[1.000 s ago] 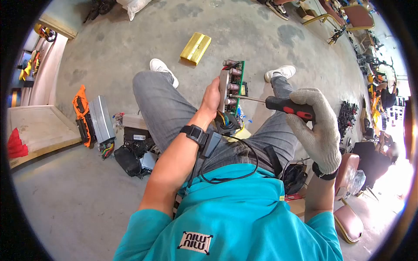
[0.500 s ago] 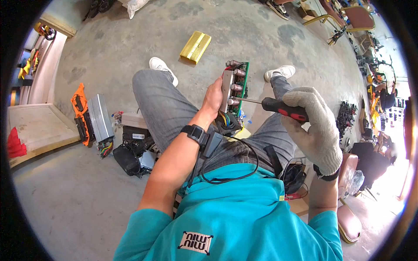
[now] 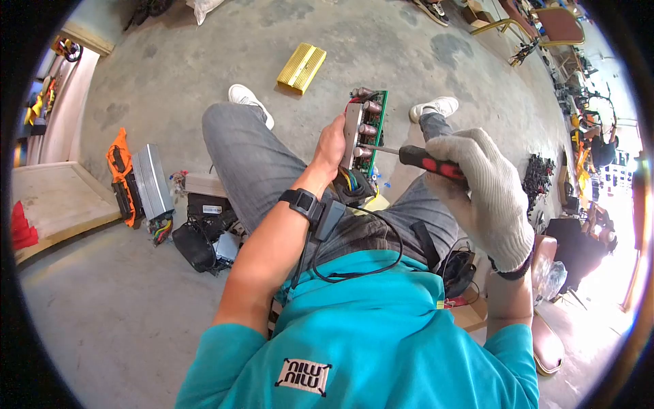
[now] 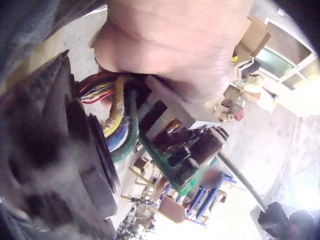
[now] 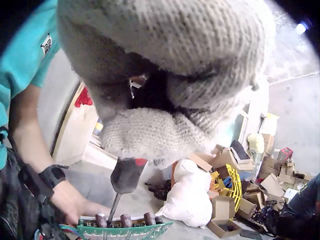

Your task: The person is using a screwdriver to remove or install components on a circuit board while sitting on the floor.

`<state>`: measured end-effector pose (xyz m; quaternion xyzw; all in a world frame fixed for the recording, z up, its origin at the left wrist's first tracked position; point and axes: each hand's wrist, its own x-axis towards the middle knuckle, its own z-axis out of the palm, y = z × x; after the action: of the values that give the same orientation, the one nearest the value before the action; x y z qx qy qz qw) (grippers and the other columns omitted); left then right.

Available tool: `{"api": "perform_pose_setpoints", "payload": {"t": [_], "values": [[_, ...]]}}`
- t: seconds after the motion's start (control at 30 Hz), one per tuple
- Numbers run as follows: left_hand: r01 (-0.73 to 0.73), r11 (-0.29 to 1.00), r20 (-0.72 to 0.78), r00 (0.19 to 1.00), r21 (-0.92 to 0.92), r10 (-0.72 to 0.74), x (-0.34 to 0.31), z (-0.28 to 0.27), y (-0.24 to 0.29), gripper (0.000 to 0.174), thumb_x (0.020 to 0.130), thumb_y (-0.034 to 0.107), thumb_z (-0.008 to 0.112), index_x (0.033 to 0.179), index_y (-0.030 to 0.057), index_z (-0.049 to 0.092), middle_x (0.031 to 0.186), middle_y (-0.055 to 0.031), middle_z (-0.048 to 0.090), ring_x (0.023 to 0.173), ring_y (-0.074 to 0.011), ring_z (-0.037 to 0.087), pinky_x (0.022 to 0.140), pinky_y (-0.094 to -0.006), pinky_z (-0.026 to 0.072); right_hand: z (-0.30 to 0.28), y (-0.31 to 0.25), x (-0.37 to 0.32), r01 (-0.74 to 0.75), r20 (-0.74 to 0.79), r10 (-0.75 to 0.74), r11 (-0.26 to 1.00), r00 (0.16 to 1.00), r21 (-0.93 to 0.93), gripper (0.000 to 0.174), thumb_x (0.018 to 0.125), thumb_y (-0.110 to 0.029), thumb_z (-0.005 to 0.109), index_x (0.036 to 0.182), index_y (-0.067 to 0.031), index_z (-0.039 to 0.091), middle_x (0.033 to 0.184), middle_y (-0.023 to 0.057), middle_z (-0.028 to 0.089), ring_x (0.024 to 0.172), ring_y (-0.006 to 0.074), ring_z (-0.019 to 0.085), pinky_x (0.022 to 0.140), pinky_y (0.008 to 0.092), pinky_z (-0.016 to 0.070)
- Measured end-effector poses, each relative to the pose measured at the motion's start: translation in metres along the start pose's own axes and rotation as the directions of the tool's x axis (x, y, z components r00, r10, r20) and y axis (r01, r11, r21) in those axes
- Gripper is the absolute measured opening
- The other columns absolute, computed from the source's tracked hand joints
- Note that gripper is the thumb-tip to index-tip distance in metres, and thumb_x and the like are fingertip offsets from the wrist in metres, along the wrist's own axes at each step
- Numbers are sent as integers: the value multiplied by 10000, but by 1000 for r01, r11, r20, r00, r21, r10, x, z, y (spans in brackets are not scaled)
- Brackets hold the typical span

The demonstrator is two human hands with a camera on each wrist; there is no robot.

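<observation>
Stained grey floor (image 3: 163, 82) | 1 brown chair (image 3: 560, 26), upper right | bright light (image 3: 616, 273)

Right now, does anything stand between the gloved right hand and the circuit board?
Nothing visible blocks the way. Only the screwdriver that the right hand grips spans the gap, its shaft reaching in among the cylinders on the circuit board. The left hand holds the board's metal plate, on the far side from the handle.

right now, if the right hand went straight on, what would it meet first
Probably the circuit board in the left hand, near its capacitors, where the screwdriver in the right hand points; tip depth is unclear.
</observation>
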<state>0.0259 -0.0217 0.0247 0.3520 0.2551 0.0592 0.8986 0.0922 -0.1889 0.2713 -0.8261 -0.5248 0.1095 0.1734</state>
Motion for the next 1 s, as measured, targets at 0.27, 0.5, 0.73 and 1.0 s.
{"api": "perform_pose_setpoints", "payload": {"t": [0.27,0.5,0.73,1.0], "values": [[26,1000,-32,999,-8,-27,-1,3,4,407,1036,365,335,1198,144,636,934,3,612,720,-98,577,623,-256,524,2,12,8,106,-40,-106,994,994,-2,345,803,7,731,1119,-36,598,979,114,622,855,229,658,769,310,522],[25,1000,-57,998,-10,-25,4,-1,-1,463,1046,317,272,1163,62,641,928,-46,690,728,-128,653,620,-290,565,5,5,7,-22,-90,29,997,996,76,438,788,-49,753,1182,-58,562,1052,161,595,901,367,679,732,408,556],[21,1000,-68,997,6,-21,3,0,1,448,1040,295,274,1197,94,642,936,-29,683,714,-119,643,611,-281,558,10,8,7,-158,-57,158,987,986,10,469,817,-16,738,1234,-41,525,1087,169,612,949,300,673,793,362,533],[15,1000,-52,999,-15,-16,0,0,2,396,1010,361,390,1151,90,642,930,-11,639,752,-110,598,645,-264,534,9,11,7,-66,-25,66,998,997,10,496,813,-43,714,1262,-68,505,1132,173,575,958,389,679,746,435,565]]}}
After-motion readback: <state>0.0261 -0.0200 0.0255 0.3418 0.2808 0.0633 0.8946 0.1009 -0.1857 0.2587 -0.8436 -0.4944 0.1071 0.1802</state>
